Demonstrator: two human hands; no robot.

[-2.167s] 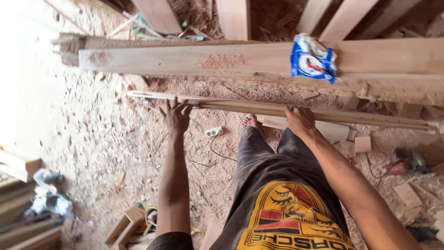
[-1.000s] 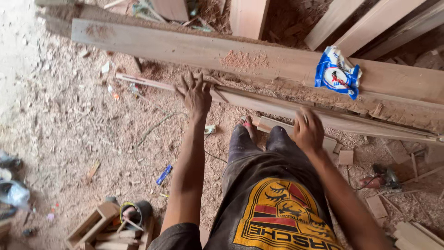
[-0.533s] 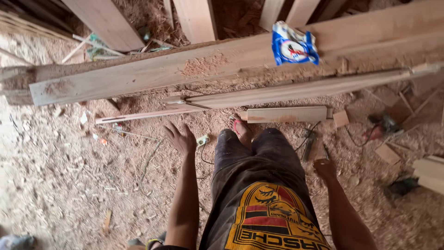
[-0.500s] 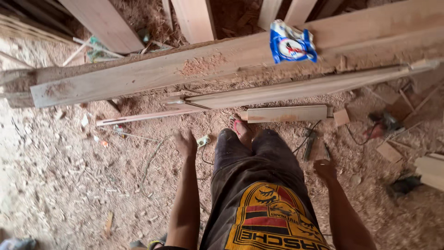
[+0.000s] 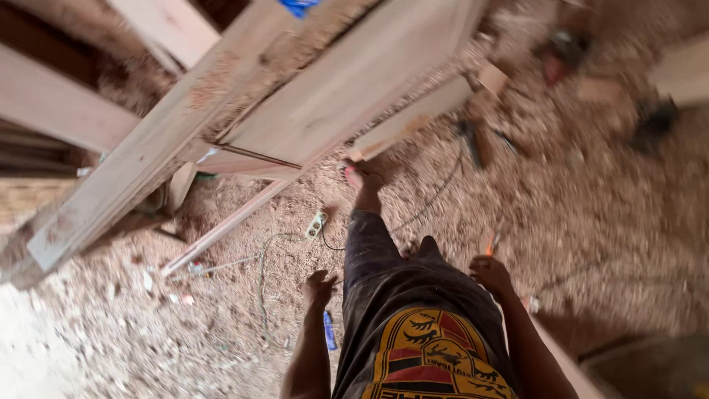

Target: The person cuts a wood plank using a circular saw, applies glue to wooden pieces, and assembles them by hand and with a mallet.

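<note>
Sawdust (image 5: 221, 325) is spread thick over the floor, and long planks (image 5: 347, 96) are seen propped at a slant ahead, well apart from both hands. Nothing is held: the left hand (image 5: 319, 287) hangs loose and unclenched beside the hip, and the right hand (image 5: 490, 273) is likewise free, its fingers relaxed at the other side. One foot (image 5: 367, 177) is set forward, just beside the end of a short board (image 5: 410, 122). A white power strip (image 5: 317, 224) and its cable (image 5: 264, 281) lie near that foot, and a blue pen-like object (image 5: 329, 330) lies below the left hand. The picture is blurred, so small scraps cannot be told apart. A trip is judged likely if the cable or the thin slat (image 5: 225, 227) is caught by a foot. The slanted planks could be knocked and slide down, since their footing cannot be made out.
</note>
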